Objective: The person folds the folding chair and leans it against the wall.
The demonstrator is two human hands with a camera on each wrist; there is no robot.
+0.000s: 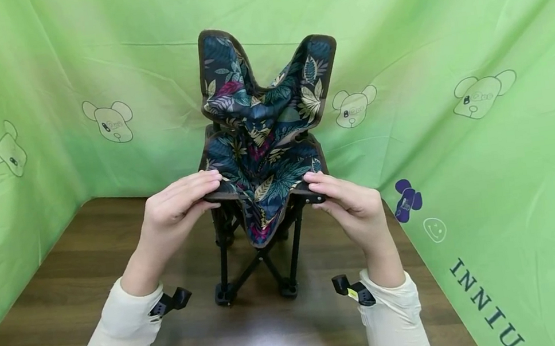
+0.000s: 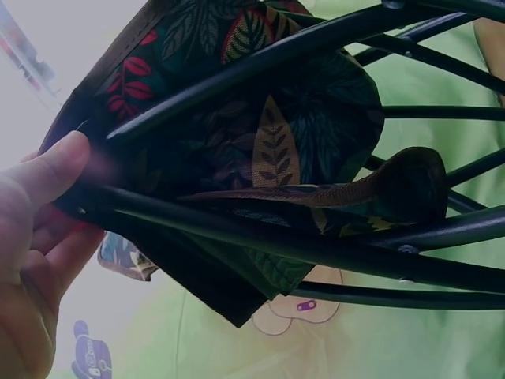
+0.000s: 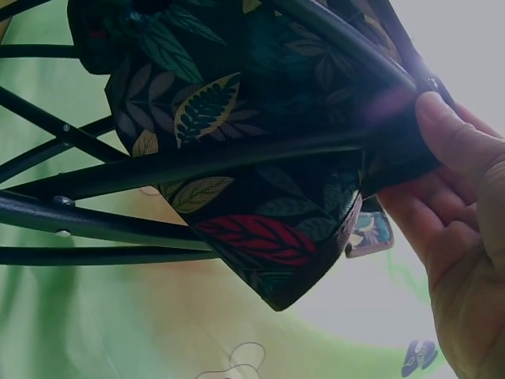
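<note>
Both hands pinch the front corners of a small folding camp chair with a dark leaf-print fabric seat and black metal frame [image 1: 260,158]: the left hand [image 1: 175,208] has its fingers laid over the top of the left corner with the thumb curled beneath, and the right hand [image 1: 351,201] holds the right corner the same way. From the wrist views each thumb presses against the brown-trimmed fabric edge where a black frame tube [image 2: 316,245] runs into the corner pocket. The chair stands upright on its crossed legs, its black plastic feet [image 1: 225,295] on the dark brown wood-grain tabletop [image 1: 277,340], between the two cream sleeves [image 1: 120,331]. Its backrest rises in two pointed wings and the seat front sags in a fold between the hands. Behind and to both sides, a light green cloth backdrop printed with cartoon bear heads [image 1: 451,59] closes in the space, meeting the table edge.
</note>
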